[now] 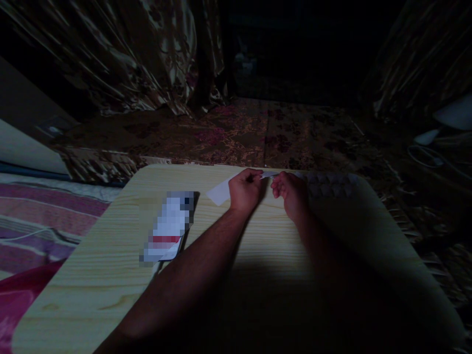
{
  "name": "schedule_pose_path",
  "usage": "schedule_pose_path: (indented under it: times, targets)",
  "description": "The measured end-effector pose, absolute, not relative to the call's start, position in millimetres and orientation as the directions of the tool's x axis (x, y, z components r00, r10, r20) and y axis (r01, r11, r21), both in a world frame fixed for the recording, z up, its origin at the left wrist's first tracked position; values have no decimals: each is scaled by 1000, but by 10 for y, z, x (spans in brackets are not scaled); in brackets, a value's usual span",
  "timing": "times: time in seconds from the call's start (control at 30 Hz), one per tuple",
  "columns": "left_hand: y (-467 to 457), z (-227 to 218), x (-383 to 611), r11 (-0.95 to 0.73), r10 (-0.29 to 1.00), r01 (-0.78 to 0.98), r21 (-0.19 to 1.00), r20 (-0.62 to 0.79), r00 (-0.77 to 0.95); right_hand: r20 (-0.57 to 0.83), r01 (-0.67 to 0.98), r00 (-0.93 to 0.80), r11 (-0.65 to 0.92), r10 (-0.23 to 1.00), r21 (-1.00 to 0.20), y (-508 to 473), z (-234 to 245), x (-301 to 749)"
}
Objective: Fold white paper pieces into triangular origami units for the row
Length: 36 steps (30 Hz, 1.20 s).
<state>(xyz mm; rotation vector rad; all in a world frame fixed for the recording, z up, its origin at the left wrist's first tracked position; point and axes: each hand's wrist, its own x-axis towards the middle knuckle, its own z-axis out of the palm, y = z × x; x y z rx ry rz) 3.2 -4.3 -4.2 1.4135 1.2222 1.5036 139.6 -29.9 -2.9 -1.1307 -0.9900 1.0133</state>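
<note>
Pinches a small pale piece (269,174) between thumb and fingers of the left hand (244,192), near the far edge of the wooden table (106,265). Curls the fingers of the right hand (294,195) inward at the other end of it; cannot tell whether grasping or merely touching. Half covers a white sheet (219,192) with the left hand, leaving bare a corner to the left; cannot tell whether joined to the piece.

Has 2 rows of small rounded lumps (329,185) just beyond the right hand, too dim to name. Has a phone (171,223), blurred into blocks, lying well left of the hands, with a pale cable (158,269) at the near end, partly blocked by the left forearm (191,263). Throws deep shadow across the near right of the tabletop, beneath the right forearm (328,260).

Faces a ledge with a floral cover (236,132) past the table, below a shiny curtain (165,54). Has striped bedding (47,206) and pink fabric (22,305) to the left, a lamp (455,113) and a looped white cord (424,156) to the right.
</note>
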Motion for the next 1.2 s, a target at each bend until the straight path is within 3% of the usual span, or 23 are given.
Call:
schedule_pose_path:
  times: [0.23,0.57,0.93,1.2]
  targets:
    - [-106,-23,72,-291,952,104,951,299,-68,109,-70,294,136,949,-988,-290,-46,1384]
    - [-12,42,29,-158,984,-292,943,176,35,129,120,255,101,958,-988,-300,-55,1360]
    - [-18,4,26,-154,983,-199,968,170,64,232,73,249,221,940,-973,-291,-80,1350]
    - [-26,20,31,-149,984,-179,972,165,72,260,166,259,222,930,-961,-316,-67,1346]
